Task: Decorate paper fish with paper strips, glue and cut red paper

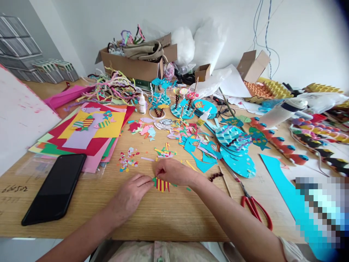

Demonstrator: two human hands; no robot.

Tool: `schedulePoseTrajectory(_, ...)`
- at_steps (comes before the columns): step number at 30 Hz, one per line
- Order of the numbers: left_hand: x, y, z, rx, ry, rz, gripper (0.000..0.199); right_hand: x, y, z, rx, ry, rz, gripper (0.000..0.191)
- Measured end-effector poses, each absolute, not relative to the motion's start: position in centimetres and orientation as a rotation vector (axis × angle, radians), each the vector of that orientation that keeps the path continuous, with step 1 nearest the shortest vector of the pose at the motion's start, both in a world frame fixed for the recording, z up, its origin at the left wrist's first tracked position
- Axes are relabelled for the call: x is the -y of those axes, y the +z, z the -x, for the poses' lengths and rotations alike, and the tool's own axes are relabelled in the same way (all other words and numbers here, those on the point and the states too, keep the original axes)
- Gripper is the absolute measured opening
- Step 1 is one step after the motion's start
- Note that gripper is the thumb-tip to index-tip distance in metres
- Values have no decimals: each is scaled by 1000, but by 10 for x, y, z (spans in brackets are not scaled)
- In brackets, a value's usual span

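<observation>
Wooden table (pixel 169 223) against a pale wall; toward the middle of its front edge lies a striped paper fish (pixel 163 185), red and yellow with a green end; the left hand (pixel 133 191), fingers extended, rests its fingertips at the green end, grasping nothing; the right hand (pixel 173 171) curls above the stripes, its grip impossible to tell; a phone (pixel 54 191) lies near the front left corner, red-handled scissors (pixel 247 197) right of the fish.

Between the forearms (pixel 229 214), room opens at the counter's (pixel 163 220) near edge; smartphone (pixel 56 189) obstructs left, red-handled scissors (pixel 247 198) right.
</observation>
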State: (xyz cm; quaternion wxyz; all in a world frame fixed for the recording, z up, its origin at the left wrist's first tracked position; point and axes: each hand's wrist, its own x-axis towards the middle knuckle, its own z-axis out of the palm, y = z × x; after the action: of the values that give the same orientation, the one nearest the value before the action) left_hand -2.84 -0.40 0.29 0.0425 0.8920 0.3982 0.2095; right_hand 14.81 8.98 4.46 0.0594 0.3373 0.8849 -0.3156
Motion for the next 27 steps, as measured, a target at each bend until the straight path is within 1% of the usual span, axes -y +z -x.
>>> schedulePoseTrajectory(17, 8, 1, 26, -1292, 468, -2835, 39, -81, 43, -145, -2670, -837, -1133, 17)
schedulePoseTrajectory(21, 9, 1, 25, -1292, 487, -2855, 37, -80, 42, -146, -2673, -830, -1154, 16)
schedulePoseTrajectory(27, 9, 2, 23, -1311, 512, -2865, 38, -79, 41, -146, -2674, -823, -1174, 16)
